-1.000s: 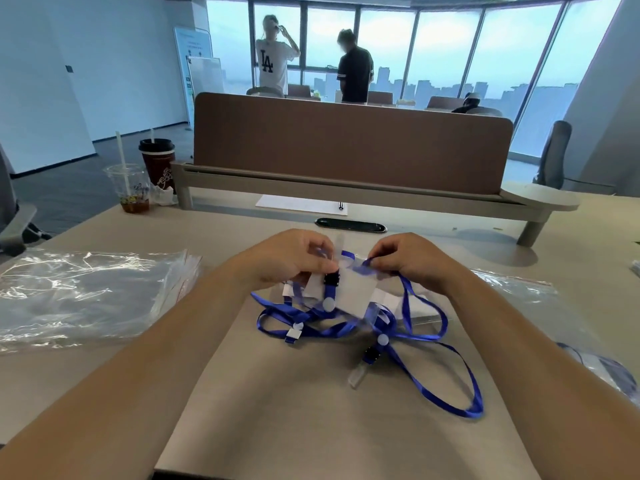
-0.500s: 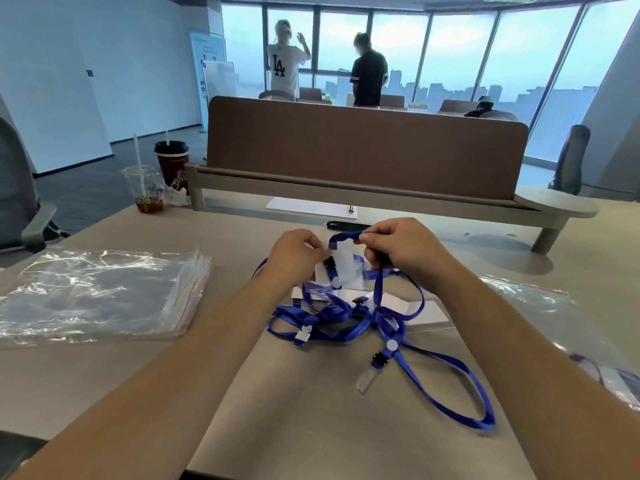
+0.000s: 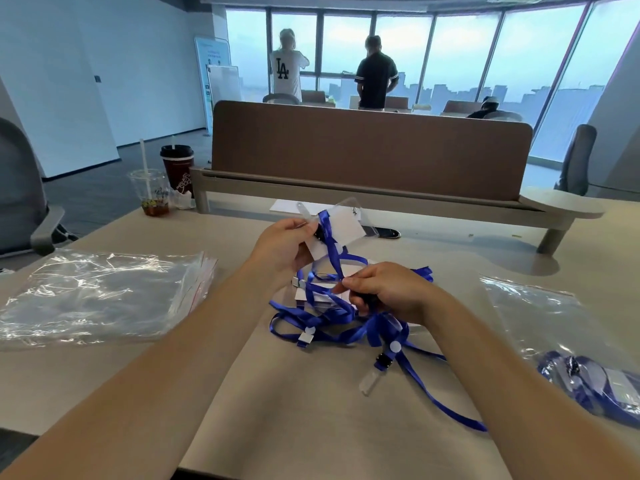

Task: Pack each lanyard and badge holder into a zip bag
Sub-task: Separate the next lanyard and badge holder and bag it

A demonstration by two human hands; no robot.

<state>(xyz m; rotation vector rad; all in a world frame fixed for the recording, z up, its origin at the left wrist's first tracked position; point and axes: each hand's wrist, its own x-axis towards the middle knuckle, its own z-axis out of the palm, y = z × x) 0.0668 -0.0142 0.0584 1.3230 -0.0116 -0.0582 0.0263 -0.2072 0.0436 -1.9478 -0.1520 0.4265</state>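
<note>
One clear zip bag (image 3: 585,375) of lanyards is already packed. A clear plastic badge holder (image 3: 343,226) is pinched by the left hand (image 3: 284,244), and its blue ribbon lanyard (image 3: 333,258) by the right hand (image 3: 388,295). A tangled heap (image 3: 322,317) and empty bags (image 3: 97,292) are left.

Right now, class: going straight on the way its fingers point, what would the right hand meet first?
The right hand, pinching a blue lanyard, points left. First it would likely meet the stack of badge holders, then the left wrist; depth is unclear.

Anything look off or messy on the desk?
Yes: the blue lanyards lie tangled in a heap on the desk. The left hand holds a badge holder above it, strap trailing into the tangle; the right hand pinches another. No spill or damage shows.
</note>
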